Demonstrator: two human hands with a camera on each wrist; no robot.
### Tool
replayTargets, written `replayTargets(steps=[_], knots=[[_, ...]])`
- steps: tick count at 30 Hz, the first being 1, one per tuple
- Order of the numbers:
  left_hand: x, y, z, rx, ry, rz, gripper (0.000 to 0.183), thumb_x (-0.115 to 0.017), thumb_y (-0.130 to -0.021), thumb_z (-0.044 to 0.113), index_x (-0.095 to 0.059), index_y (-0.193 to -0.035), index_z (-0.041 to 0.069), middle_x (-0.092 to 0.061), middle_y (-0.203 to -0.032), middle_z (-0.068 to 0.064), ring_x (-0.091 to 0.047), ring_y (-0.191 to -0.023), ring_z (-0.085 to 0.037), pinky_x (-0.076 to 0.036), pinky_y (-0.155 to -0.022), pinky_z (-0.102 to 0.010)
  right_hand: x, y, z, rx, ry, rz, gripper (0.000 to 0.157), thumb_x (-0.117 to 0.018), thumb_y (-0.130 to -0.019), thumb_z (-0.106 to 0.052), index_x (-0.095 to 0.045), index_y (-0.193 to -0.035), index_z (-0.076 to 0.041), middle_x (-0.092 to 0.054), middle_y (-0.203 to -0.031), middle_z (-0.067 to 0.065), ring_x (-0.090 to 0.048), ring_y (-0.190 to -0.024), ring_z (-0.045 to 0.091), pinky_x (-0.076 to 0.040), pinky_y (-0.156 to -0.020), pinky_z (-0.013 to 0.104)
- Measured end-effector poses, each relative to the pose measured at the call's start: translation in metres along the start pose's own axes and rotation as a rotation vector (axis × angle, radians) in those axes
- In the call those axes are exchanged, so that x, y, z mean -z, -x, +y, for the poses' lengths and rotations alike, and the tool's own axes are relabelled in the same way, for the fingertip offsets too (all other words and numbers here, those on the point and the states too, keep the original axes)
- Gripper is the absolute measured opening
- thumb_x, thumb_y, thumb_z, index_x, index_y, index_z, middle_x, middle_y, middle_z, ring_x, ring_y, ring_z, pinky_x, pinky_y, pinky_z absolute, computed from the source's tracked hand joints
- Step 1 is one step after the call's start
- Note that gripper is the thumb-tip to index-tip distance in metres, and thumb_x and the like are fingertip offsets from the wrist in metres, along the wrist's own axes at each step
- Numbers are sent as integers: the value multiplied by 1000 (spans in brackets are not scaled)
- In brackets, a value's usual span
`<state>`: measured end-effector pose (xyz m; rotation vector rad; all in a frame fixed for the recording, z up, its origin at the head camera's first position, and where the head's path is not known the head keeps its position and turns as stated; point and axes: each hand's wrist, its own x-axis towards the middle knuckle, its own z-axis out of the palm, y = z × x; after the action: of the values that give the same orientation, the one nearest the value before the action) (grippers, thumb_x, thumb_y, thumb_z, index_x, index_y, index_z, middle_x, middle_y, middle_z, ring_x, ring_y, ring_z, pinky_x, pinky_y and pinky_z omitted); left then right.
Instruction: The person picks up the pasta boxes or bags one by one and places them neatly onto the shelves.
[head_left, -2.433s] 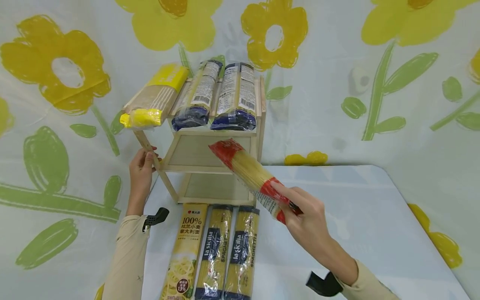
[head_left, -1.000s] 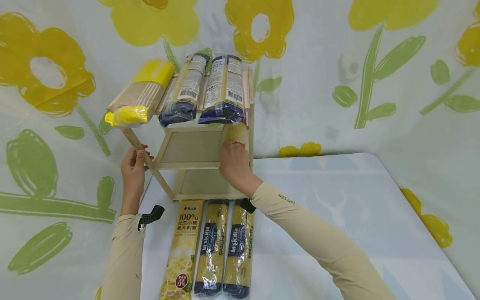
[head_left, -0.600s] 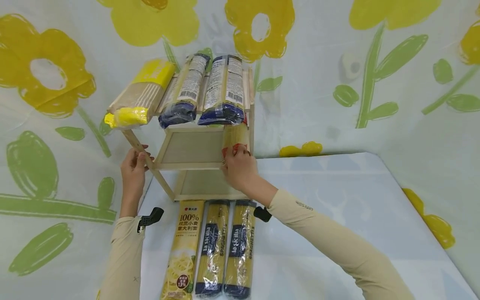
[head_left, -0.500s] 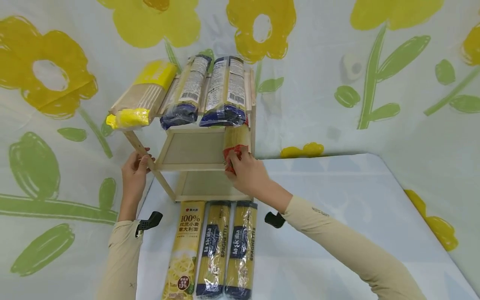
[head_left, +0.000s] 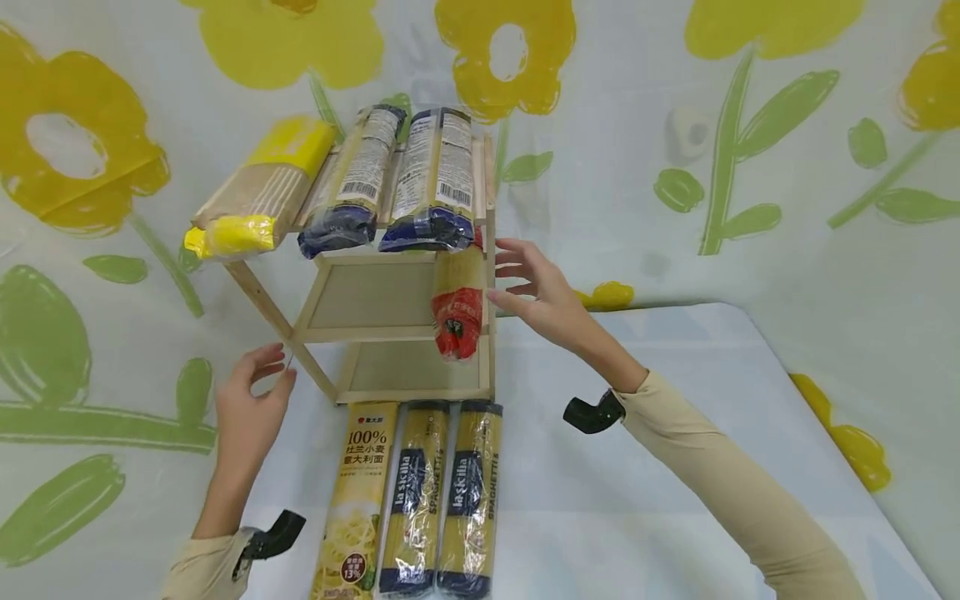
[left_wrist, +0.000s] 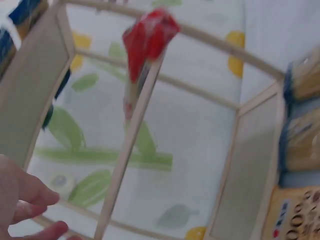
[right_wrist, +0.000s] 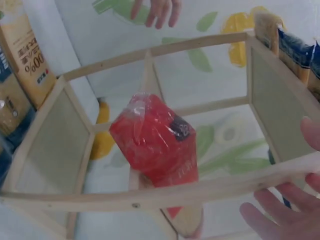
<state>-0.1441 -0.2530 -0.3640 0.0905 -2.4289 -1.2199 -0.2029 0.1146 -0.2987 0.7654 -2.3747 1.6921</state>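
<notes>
A red-ended packet of spaghetti (head_left: 457, 325) lies on the right of the middle level of the wooden shelf rack (head_left: 375, 336), its front end overhanging the edge. My right hand (head_left: 543, 296) is beside the rack's right post, fingers spread and holding nothing; whether the fingertips touch the post I cannot tell. In the right wrist view, the red wrapper (right_wrist: 157, 140) shows close up. My left hand (head_left: 251, 408) hovers off the rack's lower left side, fingers loosely bent, nothing in them.
On the top level lie a yellow-ended noodle packet (head_left: 262, 187) and two blue-ended packets (head_left: 431, 179). A yellow pasta pack (head_left: 356, 500) and two blue-labelled spaghetti packets (head_left: 412, 500) lie before the rack on the table (head_left: 637, 467). A flower-printed sheet (head_left: 600, 150) hangs behind.
My right hand has carried the red-ended spaghetti onto the middle level, let go and moved right to the post. My left hand has released the left post and dropped lower.
</notes>
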Motion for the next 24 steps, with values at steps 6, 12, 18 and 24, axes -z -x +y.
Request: replayTargets(steps=[6,12,18,24], knots=[[-19,54,10,42,-3,-158,43,-63,-90,6,-50,-130,2,-54,-125,-15,-50,-114,-29,-47,-90,-39,-11,-14,8,-2,-75,-26,44,-56,-95,-10,-41,-136,-1,-55,-124,21,-57,-110,27,-45,-94,38],[-54,94,14,80,9,-305,51,-67,-88,11,-46,-134,4,-48,-130,-16,-44,-120,-32,-42,-93,-54,-13,-19,18,28,-128,-4,29,-51,-98,-8,-49,-124,3,-62,-111,22,-63,-99,33,-47,-90,47],[-79,113,19,62,-18,-375,52,-70,-86,21,-50,-134,14,-47,-135,-14,-48,-118,-35,-46,-86,-53,-9,-22,22,52,-138,-15,23,-50,-98,-8,-52,-117,4,-65,-104,21,-65,-94,33,-49,-85,49],[-94,125,20,78,-120,-411,56,-73,-83,31,-51,-134,22,-48,-135,-12,-53,-110,-34,-50,-72,-50,-9,-24,25,59,-138,-23,21,-51,-98,-9,-52,-116,3,-65,-104,20,-65,-93,29,-50,-83,49]])
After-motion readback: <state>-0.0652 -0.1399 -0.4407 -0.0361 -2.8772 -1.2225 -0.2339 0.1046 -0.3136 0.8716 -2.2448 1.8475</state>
